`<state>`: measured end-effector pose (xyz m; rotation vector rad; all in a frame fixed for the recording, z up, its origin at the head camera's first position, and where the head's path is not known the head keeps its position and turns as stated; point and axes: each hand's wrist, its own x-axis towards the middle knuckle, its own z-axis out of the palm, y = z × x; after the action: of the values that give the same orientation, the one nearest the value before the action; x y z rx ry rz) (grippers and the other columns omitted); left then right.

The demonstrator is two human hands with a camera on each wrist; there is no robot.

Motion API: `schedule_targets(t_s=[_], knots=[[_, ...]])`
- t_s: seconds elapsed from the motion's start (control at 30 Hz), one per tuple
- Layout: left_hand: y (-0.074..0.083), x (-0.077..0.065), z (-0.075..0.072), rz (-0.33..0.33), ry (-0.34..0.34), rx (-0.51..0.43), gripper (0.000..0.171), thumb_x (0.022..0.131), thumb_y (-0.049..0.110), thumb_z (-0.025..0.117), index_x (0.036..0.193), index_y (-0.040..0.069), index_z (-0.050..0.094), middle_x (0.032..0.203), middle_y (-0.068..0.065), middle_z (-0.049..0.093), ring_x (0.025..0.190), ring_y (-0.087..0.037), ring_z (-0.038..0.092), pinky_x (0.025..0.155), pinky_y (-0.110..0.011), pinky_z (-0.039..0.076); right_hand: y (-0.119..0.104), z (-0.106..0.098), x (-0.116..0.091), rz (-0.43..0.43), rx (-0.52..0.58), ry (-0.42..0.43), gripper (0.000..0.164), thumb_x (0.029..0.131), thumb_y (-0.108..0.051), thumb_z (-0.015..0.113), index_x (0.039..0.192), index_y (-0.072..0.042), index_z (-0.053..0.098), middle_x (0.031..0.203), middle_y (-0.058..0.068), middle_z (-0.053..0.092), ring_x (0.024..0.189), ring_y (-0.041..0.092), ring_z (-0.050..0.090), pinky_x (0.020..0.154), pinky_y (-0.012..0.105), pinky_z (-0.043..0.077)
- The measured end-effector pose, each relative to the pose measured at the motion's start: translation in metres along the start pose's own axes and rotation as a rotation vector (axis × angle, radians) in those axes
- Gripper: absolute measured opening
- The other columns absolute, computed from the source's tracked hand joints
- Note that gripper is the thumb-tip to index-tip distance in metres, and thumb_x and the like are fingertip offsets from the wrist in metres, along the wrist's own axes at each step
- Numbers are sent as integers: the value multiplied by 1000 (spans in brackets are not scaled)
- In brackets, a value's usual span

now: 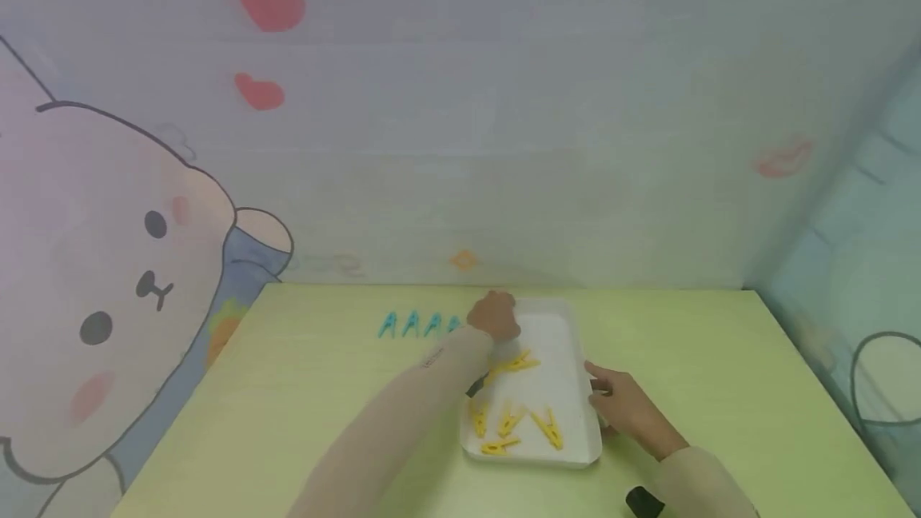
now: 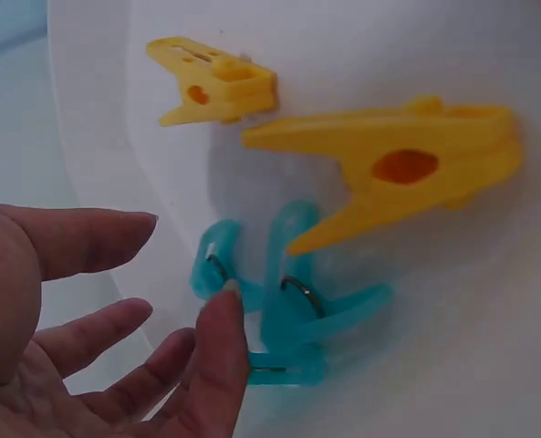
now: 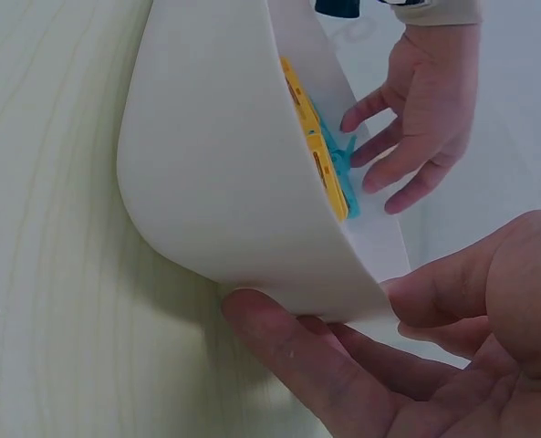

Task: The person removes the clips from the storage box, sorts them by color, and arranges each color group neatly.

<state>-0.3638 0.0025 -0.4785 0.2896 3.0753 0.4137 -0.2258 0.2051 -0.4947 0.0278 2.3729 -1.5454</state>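
A white tray (image 1: 564, 342) holds several yellow clothespins (image 1: 548, 428). My left hand (image 1: 495, 316) is at its far left end, fingers spread and relaxed. In the left wrist view, teal clothespins (image 2: 286, 233) lie in the tray by the left fingertips, and one finger overlaps them. Two yellow clothespins (image 2: 389, 164) lie alongside there. My right hand (image 1: 626, 402) grips the tray at its right side. In the right wrist view, the thumb is at the rim and the other fingers (image 3: 279, 338) lie against the outside wall.
A row of teal clothespins (image 1: 412, 320) stretches left of the tray on the pale wood-grain table (image 1: 288, 406). A backdrop (image 1: 504, 102) with cartoon prints rises behind the table. The left forearm crosses over the tray's left edge.
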Motion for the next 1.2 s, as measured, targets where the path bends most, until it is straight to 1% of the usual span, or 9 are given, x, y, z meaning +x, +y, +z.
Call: schedule_targets(t_s=[0.17, 0.3, 0.4, 0.53, 0.6, 0.77, 0.93, 1.07, 1.2], knots=[[7, 1, 15, 139, -53, 75, 24, 74, 17, 64, 97, 10, 64, 83, -1, 64, 73, -19, 57, 59, -31, 47, 10, -5, -8, 26, 15, 22, 55, 88, 2, 45, 140, 0, 28, 127, 31, 41, 94, 29, 58, 57, 38, 52], [6, 0, 16, 134, -43, 113, 7, 74, 15, 64, 79, 12, 60, 66, 3, 56, 62, -13, 51, 59, -27, 43, 9, -5, -6, 4, 40, 8, 55, 89, 1, 45, 141, -1, 28, 128, 31, 41, 93, 29, 58, 56, 38, 52], [1, 0, 15, 116, -22, 127, 9, 73, 17, 65, 73, 15, 56, 63, 5, 54, 59, -12, 49, 59, -26, 41, 6, -2, -1, -5, 38, -6, 55, 89, 0, 46, 141, -2, 28, 128, 30, 42, 91, 28, 59, 57, 38, 52], [-8, 2, 15, 123, -5, 131, 11, 71, 20, 65, 81, 16, 61, 73, 6, 61, 65, -11, 55, 60, -26, 43, 2, 2, 5, -6, 26, -23, 55, 89, 1, 46, 141, -1, 27, 127, 31, 41, 90, 29, 59, 57, 37, 52], [-10, 1, 14, 128, 2, 115, 21, 71, 20, 65, 91, 16, 65, 84, 5, 64, 73, -12, 59, 64, -26, 46, 1, 4, 7, -6, 26, -30, 55, 89, 2, 45, 141, 0, 27, 127, 32, 40, 90, 29, 59, 56, 37, 52], [-9, -3, 4, 127, 17, 12, 43, 70, 18, 67, 113, 16, 63, 108, 2, 63, 96, -19, 60, 76, -33, 48, 1, 4, 6, -11, 20, -31, 54, 90, 1, 44, 141, 0, 26, 128, 33, 39, 91, 30, 59, 56, 37, 52], [-10, -13, -15, 91, 53, -128, 48, 70, 17, 66, 118, 16, 59, 117, 0, 58, 93, -20, 58, 65, -31, 49, 1, 4, 6, -20, 13, -37, 55, 90, 1, 45, 141, -1, 26, 128, 33, 39, 92, 30, 59, 56, 36, 52], [-14, -23, -33, 91, 105, -260, 47, 73, 15, 64, 120, 15, 56, 110, -3, 56, 81, -18, 55, 58, -29, 45, 1, 3, 7, -22, 17, -30, 54, 89, 2, 44, 140, 1, 27, 127, 33, 40, 90, 29, 59, 56, 37, 52], [-24, -28, -47, 122, 185, -368, 48, 76, 15, 63, 123, 14, 52, 100, -4, 53, 80, -15, 50, 64, -29, 43, 3, 3, 8, -20, 18, -30, 54, 89, 1, 43, 141, 0, 27, 127, 33, 40, 90, 29, 59, 55, 38, 52]])
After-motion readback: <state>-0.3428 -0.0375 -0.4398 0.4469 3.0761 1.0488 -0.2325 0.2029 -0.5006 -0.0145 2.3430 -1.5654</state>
